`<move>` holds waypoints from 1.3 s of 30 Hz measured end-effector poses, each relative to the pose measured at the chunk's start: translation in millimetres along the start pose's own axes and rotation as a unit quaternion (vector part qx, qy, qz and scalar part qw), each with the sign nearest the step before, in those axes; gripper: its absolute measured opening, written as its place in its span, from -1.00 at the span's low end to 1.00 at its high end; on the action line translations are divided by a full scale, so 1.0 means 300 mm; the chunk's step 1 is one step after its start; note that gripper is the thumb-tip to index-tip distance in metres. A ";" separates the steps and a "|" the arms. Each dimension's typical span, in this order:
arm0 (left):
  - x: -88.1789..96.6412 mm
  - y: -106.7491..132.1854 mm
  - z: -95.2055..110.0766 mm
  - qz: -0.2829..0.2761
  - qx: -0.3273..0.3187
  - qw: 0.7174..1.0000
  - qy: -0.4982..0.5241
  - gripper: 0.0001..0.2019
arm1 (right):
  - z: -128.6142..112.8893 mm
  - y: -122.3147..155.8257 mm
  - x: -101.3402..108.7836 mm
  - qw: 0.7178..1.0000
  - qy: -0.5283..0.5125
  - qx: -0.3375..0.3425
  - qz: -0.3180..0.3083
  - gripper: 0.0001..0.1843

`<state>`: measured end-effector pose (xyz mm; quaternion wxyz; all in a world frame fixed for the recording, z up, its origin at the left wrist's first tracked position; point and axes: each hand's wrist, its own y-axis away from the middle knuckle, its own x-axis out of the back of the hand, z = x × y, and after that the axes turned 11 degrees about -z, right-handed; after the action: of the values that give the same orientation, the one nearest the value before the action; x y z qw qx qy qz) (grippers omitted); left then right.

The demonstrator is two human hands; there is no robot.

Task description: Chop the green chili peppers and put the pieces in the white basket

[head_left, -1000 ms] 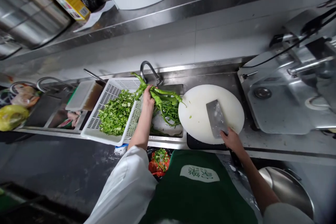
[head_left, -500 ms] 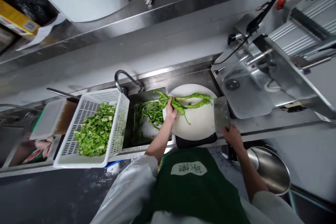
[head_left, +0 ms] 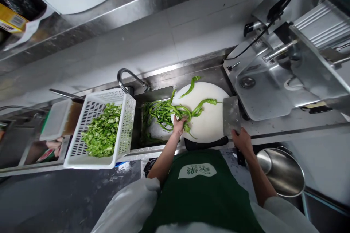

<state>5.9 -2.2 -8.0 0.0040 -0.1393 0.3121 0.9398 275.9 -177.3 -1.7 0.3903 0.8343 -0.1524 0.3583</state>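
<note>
My left hand is closed around some long green peppers at the left edge of a round white cutting board. Two more peppers lie on the board, a curled one in the middle and another pepper over its far rim. To the right, my right hand grips the handle of a cleaver, whose broad blade rests flat over the board's right edge. Many whole peppers fill the sink to the left, some reaching onto the board.
A white basket of chopped green pieces stands left of the sink. Behind the sink curves a faucet. A metal slicing machine sits to the right, with a steel pot below. A steel shelf runs above.
My left hand has moved slightly nearer to me. The peppers it carried over the board have spread, with one now at the far rim. The cleaver stays at the board's right edge.
</note>
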 end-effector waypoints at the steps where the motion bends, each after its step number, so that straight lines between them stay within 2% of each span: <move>1: 0.005 0.007 -0.003 0.007 -0.004 1.000 0.025 -0.38 | 0.001 0.003 0.008 1.000 0.016 0.000 0.004 -0.58; 4: 0.036 0.029 0.000 0.038 0.000 0.995 0.093 -0.59 | 0.005 0.015 0.029 0.998 0.054 0.012 0.012 -0.56; 7: 0.079 0.073 -0.013 0.058 0.048 0.987 0.144 -0.88 | 0.017 0.025 0.037 0.998 0.063 0.007 0.009 -0.54; 10: 0.097 0.130 -0.057 0.084 0.076 0.975 0.190 -0.92 | 0.036 0.031 0.030 0.998 0.057 0.001 -0.002 -0.52; 13: 0.053 0.160 -0.108 0.107 0.076 0.971 0.200 -0.79 | 0.052 0.037 0.019 0.999 0.050 0.004 -0.010 -0.50; 18: -0.090 0.133 -0.141 0.137 0.087 0.965 0.207 -0.29 | 0.058 0.048 0.013 0.999 0.048 0.000 -0.006 -0.49; 22: -0.150 0.139 -0.134 0.164 0.061 0.963 0.206 -0.16 | 0.074 0.053 0.014 0.999 0.034 -0.013 -0.010 -0.46; 26: -0.201 0.171 -0.165 0.103 0.020 0.978 0.180 -0.30 | 0.092 0.057 0.005 0.999 0.029 -0.029 -0.012 -0.46; 29: -0.253 0.174 -0.195 -0.043 0.086 0.992 0.080 -0.61 | 0.095 0.061 -0.003 0.999 0.031 -0.022 -0.020 -0.46; 31: -0.263 0.164 -0.190 -0.158 0.154 0.975 0.005 -0.83 | 0.093 0.066 -0.004 0.999 0.037 -0.020 -0.022 -0.47; 32: -0.254 0.155 -0.176 -0.195 0.164 0.967 -0.030 -0.88 | 0.093 0.069 -0.003 0.999 0.042 -0.022 -0.023 -0.47; 34: -0.204 0.126 -0.120 -0.202 0.114 0.966 -0.111 -0.91 | 0.094 0.075 0.002 0.998 0.050 -0.033 -0.027 -0.48; 36: -0.125 0.075 -0.037 -0.155 0.002 0.965 -0.212 -0.86 | 0.095 0.080 0.010 0.997 0.055 -0.043 -0.032 -0.47; 38: -0.039 0.009 0.050 -0.098 -0.069 0.954 -0.274 -0.81 | 0.097 0.083 0.018 0.997 0.053 -0.050 -0.039 -0.47; 39: -0.001 -0.024 0.086 -0.069 -0.124 0.908 -0.394 -0.77 | 0.097 0.083 0.021 0.996 0.051 -0.054 -0.044 -0.46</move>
<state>0.2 18.8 7.7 0.1745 0.2221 0.1556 0.9466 281.0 -215.4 3.6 0.4578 0.7984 -0.1141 0.3742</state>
